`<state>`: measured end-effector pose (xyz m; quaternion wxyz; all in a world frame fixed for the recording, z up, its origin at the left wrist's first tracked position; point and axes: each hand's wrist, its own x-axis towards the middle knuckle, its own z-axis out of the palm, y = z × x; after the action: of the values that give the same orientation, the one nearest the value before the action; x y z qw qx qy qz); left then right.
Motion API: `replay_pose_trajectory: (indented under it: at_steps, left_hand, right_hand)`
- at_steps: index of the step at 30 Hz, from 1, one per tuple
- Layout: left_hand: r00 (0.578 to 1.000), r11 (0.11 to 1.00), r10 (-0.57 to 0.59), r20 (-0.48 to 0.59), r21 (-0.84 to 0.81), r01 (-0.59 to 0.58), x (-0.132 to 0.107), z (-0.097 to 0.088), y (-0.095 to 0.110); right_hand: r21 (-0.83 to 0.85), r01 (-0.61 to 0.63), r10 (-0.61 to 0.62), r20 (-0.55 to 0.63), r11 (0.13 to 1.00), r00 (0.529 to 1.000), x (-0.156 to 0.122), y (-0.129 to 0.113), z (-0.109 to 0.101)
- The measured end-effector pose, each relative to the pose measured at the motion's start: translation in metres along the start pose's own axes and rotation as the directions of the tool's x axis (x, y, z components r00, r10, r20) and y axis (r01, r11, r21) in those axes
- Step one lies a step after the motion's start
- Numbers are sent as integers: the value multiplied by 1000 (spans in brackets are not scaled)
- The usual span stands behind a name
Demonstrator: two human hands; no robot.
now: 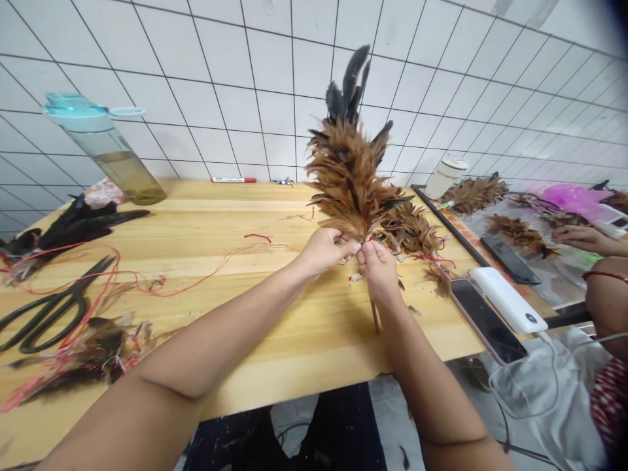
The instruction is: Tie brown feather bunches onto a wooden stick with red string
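Note:
A feather duster (pixel 346 173) of brown feathers, with long black ones at the tip, stands upright in front of me over the table. My right hand (pixel 379 268) is closed around its thin stick (pixel 375 318), just under the feathers. My left hand (pixel 326 252) pinches at the base of the feathers, its fingertips meeting my right thumb; whether thread is between them is hidden. A red thread (pixel 226 261) runs over the table from the left towards my left hand. Right behind my hands lies a heap of loose brown feathers (pixel 409 226).
Black scissors (pixel 73 301), feather scraps (pixel 105 347), black feathers (pixel 73 222) and a bottle (pixel 118 150) are on the left. A marker (pixel 233 180) lies by the tiled wall. A phone (pixel 488 320) and power bank (pixel 507 297) lie right. Another person's hand (pixel 581 239) is beyond.

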<state>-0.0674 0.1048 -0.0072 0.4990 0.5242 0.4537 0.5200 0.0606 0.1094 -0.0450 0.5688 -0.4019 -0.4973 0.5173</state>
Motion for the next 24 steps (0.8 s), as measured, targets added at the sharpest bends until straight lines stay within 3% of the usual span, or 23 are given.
replay_pose_trajectory:
  at_steps: [4,6,9,11,14,17,19,21,24]
  left_hand:
    - [987,988,156,-32,21,-155,10,-13,-2]
    - [985,987,154,80,-51,-150,11,-14,-7]
    - [945,981,117,306,-183,-62,7,-7,-15]
    - [931,986,64,359,-169,-2,5,-2,-19]
    - [961,998,61,269,-44,-51,4,0,-21]
    - [976,978,200,88,45,-205,5,-1,-19]
    - [975,975,221,22,26,-221,3,2,-18]
    - [984,983,175,12,-49,-175,-2,8,-15]
    - [991,971,132,-10,-201,-132,-14,20,-6]
  right_hand:
    - [76,-11,9,20,997,1000,-1,-11,-2]
    - [92,-14,10,39,996,999,-2,-14,-2]
    - [118,-8,-1,73,993,997,-3,-15,-2]
    - [112,-3,-6,77,994,997,-3,-14,-2]
    - [44,27,-30,56,999,998,-2,-14,-4]
    - [-129,153,-152,18,980,988,-2,-13,-6]
    - [-373,288,-308,7,882,951,-3,-11,-8]
    - [-649,365,-466,18,668,885,-5,-8,-8]
    - [-882,325,-592,67,341,803,-8,-2,-6]
